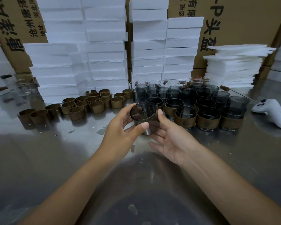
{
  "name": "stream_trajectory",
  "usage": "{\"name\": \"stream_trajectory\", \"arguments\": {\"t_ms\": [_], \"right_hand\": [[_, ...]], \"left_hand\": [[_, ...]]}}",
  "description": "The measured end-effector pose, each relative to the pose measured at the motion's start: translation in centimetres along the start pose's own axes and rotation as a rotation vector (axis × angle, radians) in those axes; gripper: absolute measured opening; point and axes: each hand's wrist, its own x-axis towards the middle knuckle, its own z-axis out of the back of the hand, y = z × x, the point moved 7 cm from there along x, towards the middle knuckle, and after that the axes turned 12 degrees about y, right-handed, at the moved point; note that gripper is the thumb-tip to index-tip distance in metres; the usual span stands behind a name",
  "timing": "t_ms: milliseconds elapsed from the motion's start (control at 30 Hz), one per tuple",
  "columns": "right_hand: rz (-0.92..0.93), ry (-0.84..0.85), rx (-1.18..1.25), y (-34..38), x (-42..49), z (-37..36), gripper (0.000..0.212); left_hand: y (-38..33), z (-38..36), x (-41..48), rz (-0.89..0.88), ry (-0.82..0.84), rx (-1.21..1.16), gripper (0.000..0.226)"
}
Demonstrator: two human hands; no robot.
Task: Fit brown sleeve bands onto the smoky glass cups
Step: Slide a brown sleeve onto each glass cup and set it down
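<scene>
— Holding what, and where?

— A smoky glass cup [143, 114], lifted above the middle of the bench [63, 159], tipped with the mouth toward the face. Nothing fitted round it yet.

— Gripped how?

— Wrapped by the left hand [120, 127], with fingers [128, 108] curled over the rim and thumb pressed low on the wall. Cradled from below by the right hand [172, 140], with fingers fairly straight and spread, thumb resting against the right side.

— And the bands [88, 104]?

— Standing in loose rows toward the left side of the bench, near the left hand, none picked up.

— Why tipped like that?

— Probably to free the base, ready for sliding one up from the bottom.

— Finished ones?

— Grouped toward the right side: cups with bands [206, 120] in the front rows, bare cups [152, 93] packed behind, nearer the back edge. Presumably sorted so to keep done apart from undone.

— Next?

— Likely passing the cup to one hand and reaching left.
</scene>
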Motion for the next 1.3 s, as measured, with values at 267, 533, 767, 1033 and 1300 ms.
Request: {"name": "stream_trajectory", "arguments": {"t_ms": [267, 533, 767, 1033, 1300], "right_hand": [[0.120, -0.029, -0.240, 1.0, 0.0, -0.3, 0.043], [0.412, 0.014, -0.536, 2.2, -0.9, -2.1, 0.018], [0.450, -0.018, -0.467, 2.3, -1.2, -2.0, 0.029], [0.406, -0.096, -0.293, 2.5, -1.4, -1.4, 0.049], [0.382, -0.041, -0.147, 2.6, -1.6, -1.5, 0.059]], "left_hand": [[0.6, 0.5, 0.0, 0.094, -0.063, -0.131, 0.045], [2.1, -0.7, 0.2, 0.243, 0.096, -0.503, 0.045], [1.6, -1.2, 0.2, 0.196, 0.082, -0.593, 0.051], [1.9, -0.8, 0.0, 0.247, 0.021, -0.648, 0.044], [1.6, -1.1, 0.0, 0.244, 0.070, -0.701, 0.052]]}}
